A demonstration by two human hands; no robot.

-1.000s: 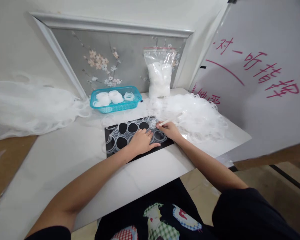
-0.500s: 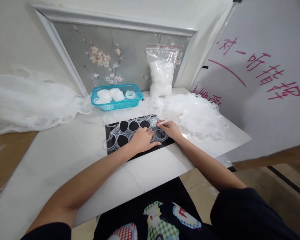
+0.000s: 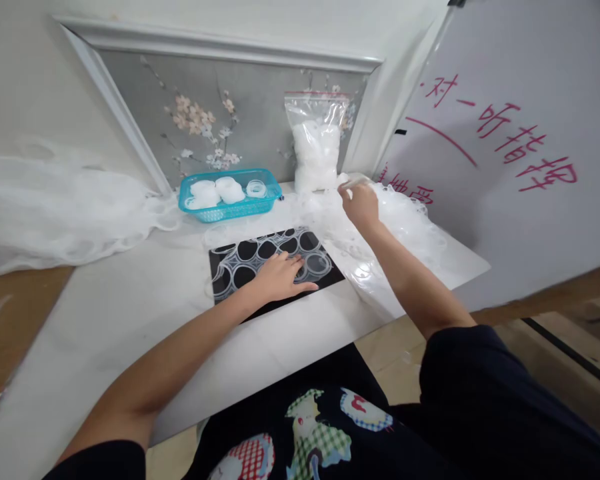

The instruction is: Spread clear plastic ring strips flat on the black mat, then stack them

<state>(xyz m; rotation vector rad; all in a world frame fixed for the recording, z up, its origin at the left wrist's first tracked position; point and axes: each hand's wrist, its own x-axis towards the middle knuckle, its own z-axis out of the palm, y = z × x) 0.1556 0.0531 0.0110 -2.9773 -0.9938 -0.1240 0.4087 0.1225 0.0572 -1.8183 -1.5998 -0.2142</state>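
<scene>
The right hand (image 3: 361, 203) has lifted off the ring sheet (image 3: 270, 257), pinching a thin stick (image 3: 353, 183) above the scrap pile (image 3: 410, 223); the left hand (image 3: 277, 277) is still pressing flat, fingers spread, on the sheet on the table (image 3: 130, 320).

clear ring sheet (image 3: 260, 257) | flat on black mat (image 3: 280, 308) | under left hand (image 3: 279, 277)

the white board (image 3: 505, 100) bears pink handwritten chinese characters, including 对, 一 and 听.
</scene>
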